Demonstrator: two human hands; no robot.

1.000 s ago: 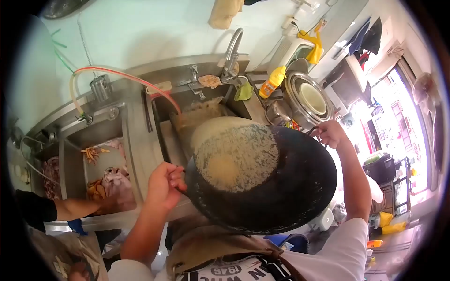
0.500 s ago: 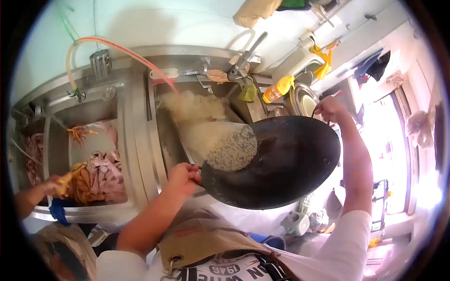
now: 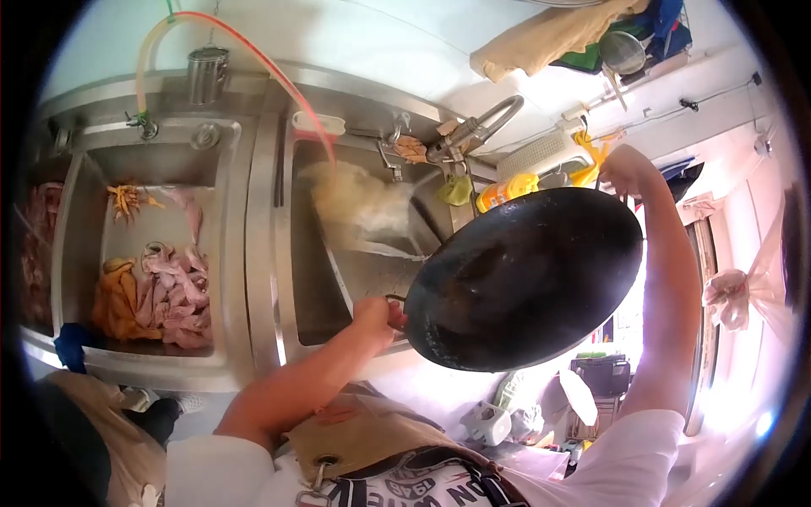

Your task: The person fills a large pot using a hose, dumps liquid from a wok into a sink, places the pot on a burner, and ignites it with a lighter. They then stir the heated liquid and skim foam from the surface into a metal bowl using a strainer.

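Note:
A large black wok (image 3: 532, 279) is tilted toward the sink (image 3: 317, 313), its inside dark and wet, with no pool of liquid showing in it. My left hand (image 3: 378, 321) is closed round the loop handle at its lower left. At the upper right, my right hand (image 3: 628, 171) grips the other handle, raised higher than the left. Cloudy, foamy liquid (image 3: 359, 203) lies in the sink beyond the wok, partly over a sloping divider or board. A red and clear hose (image 3: 287, 78) hangs down into that liquid.
The left sink (image 3: 236, 287) holds pink and yellowish meat (image 3: 173, 291) and chicken feet (image 3: 127, 200). Behind the wok are a faucet (image 3: 481, 127), a green cloth (image 3: 456, 190) and a yellow bottle (image 3: 507, 191). A co-worker's apron and shoes show at lower left.
The wok has tilted further and moved right, and its cloudy liquid has run out into the sink. Both hands have kept hold. The co-worker's arm has left the left sink.

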